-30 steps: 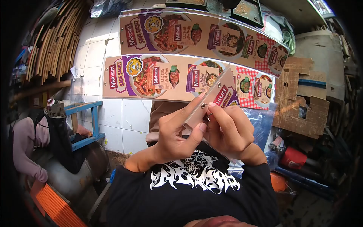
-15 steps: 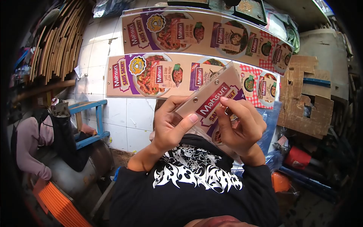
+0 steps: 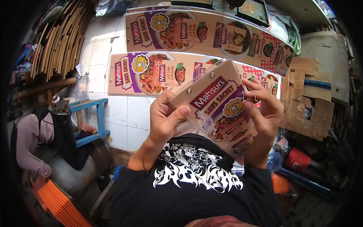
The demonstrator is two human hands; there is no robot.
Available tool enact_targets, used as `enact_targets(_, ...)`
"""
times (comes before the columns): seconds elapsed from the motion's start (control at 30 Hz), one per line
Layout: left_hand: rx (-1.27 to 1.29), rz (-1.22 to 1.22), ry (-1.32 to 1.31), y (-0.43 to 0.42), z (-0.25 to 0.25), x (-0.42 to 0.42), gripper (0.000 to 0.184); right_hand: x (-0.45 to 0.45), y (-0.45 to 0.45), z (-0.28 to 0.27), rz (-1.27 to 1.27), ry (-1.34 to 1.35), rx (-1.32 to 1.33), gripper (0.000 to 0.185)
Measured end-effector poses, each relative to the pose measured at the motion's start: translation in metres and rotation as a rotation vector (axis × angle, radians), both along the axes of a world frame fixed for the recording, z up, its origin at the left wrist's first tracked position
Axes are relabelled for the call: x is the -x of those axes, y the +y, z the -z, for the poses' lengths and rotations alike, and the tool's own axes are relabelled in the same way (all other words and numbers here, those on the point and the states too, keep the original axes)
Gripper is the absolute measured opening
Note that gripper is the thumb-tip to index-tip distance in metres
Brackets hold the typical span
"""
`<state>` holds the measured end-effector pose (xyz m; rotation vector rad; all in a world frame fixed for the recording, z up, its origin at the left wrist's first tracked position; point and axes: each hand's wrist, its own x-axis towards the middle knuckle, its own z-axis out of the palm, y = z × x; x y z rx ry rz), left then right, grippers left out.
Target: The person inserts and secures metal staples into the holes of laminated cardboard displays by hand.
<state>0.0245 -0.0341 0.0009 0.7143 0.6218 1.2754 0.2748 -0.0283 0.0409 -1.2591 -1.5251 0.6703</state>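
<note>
My left hand (image 3: 163, 119) is closed on the corner of a printed sign panel (image 3: 217, 94), thumb on the face and fingers behind. The panel reads "Mahsuri Saus Sachet", has a clear edge and two metal eyelets at its top end, and is tilted in front of my chest. Over the panel's right side is my right hand (image 3: 264, 109), its thumb and forefinger brought together in a pinch and the other fingers bent. Something thin and pale shows at those fingertips, too small to name. Beyond my hands lie matching panels (image 3: 151, 73) on the white tiled surface (image 3: 128, 113).
Upright cardboard sheets (image 3: 62, 41) are packed at the left, above a blue frame (image 3: 99, 117). Worn cardboard (image 3: 302, 98) lies at the right. Dark trays (image 3: 259, 11) stand at the back. Another person's sleeve (image 3: 30, 140) and orange slats (image 3: 62, 204) are at lower left.
My right hand has moved right and slightly up, away from the "Mahsuri" lettering, uncovering more of the print. The held panel has turned a little to face me, still gripped by my left hand.
</note>
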Motion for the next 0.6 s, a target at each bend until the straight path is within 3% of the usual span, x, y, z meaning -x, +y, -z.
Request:
enact_targets(0.07, -0.009, 0.012, -0.034, -0.003, 0.005, 0.005, 0.017, -0.010, -0.002, 0.000, -0.322, 0.390, 0.341, 0.022)
enact_targets(0.17, -0.025, 0.023, 0.084, -0.001, 0.007, 0.009, 0.020, -0.015, 0.000, 0.003, -0.410, 0.302, 0.404, 0.022)
enact_targets(0.3, 0.004, 0.070, 0.103, -0.002, -0.002, 0.018, 0.016, -0.013, -0.004, 0.009, -0.190, 0.459, 0.429, 0.021)
enact_targets(0.4, 0.032, 0.190, 0.366, -0.006, 0.007, 0.048, 0.010, -0.022, -0.006, 0.009, -0.110, 0.488, 0.439, 0.020)
enact_targets(0.43, 0.003, 0.212, 0.527, -0.005, 0.012, 0.057, 0.022, -0.025, -0.006, 0.009, -0.083, 0.477, 0.440, 0.020)
enact_targets(0.5, 0.073, 0.234, 0.813, -0.006, 0.021, 0.073, 0.023, -0.027, -0.005, 0.011, -0.055, 0.466, 0.403, 0.020)
enact_targets(0.53, 0.072, 0.243, 0.814, -0.007, 0.026, 0.081, 0.023, -0.026, -0.006, 0.012, -0.034, 0.454, 0.376, 0.020)
enact_targets(0.6, 0.113, 0.287, 1.203, -0.008, 0.033, 0.095, 0.022, -0.025, -0.007, 0.010, -0.026, 0.445, 0.374, 0.021)
